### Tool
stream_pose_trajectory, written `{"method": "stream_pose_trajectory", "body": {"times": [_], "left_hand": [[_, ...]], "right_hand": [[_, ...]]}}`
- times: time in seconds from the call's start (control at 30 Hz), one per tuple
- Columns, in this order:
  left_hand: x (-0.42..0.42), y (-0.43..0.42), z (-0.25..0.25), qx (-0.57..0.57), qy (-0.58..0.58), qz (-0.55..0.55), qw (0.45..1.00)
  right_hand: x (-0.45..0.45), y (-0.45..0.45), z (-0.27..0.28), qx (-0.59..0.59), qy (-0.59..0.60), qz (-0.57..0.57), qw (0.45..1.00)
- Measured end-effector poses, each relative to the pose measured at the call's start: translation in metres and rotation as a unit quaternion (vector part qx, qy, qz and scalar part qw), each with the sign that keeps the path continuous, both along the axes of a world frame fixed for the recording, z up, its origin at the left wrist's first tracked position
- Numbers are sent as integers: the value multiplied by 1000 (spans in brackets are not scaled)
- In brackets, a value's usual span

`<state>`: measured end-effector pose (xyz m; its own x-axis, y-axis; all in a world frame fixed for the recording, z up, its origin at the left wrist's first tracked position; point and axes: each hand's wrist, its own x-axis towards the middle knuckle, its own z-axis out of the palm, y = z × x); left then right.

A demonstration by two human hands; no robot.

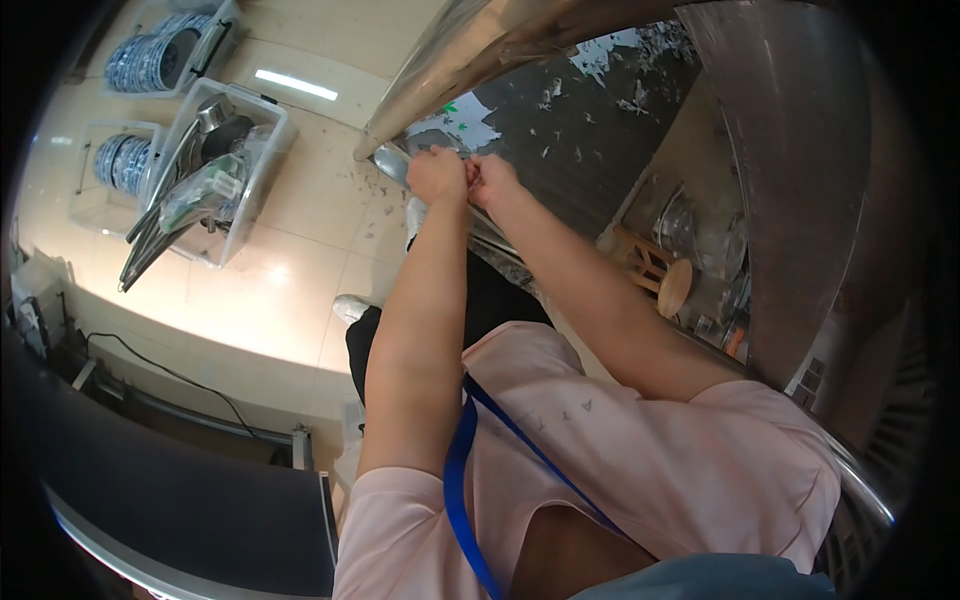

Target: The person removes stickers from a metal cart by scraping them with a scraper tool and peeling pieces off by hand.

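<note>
My left hand [437,175] and my right hand [490,183] are close together at the metal edge of a dark panel, both with fingers curled closed. Whatever is pinched between them is too small and hidden to make out. Just beyond the fingers, a white sheet with green print [465,120] lies on the dark panel [590,150], its border ragged. Torn whitish scraps [635,95] are scattered over the same panel. A shiny curved metal piece [430,75] rises beside my left hand.
On the tiled floor at left stand clear plastic bins [245,215] with metalware and bagged items, plus stacked blue-and-white dishes [125,163]. A wooden stool [672,285] is at right, near a tall metal panel [800,180]. A black belt-like surface [200,510] lies lower left.
</note>
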<state>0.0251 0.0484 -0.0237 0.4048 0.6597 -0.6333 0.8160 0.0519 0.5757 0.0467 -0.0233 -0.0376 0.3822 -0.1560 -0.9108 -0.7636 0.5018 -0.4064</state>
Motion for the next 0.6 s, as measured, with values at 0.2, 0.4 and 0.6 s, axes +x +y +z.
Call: {"method": "stream_pose_trajectory", "body": {"times": [0.2, 0.4, 0.6], "left_hand": [[-6, 5, -16, -35, -69, -30, 997], [1, 4, -13, -35, -33, 0, 999], [10, 11, 13, -58, 27, -18, 998]], "right_hand": [[1, 9, 7, 19, 23, -28, 999], [7, 5, -13, 23, 5, -55, 998], [8, 11, -5, -27, -13, -31, 999]]}}
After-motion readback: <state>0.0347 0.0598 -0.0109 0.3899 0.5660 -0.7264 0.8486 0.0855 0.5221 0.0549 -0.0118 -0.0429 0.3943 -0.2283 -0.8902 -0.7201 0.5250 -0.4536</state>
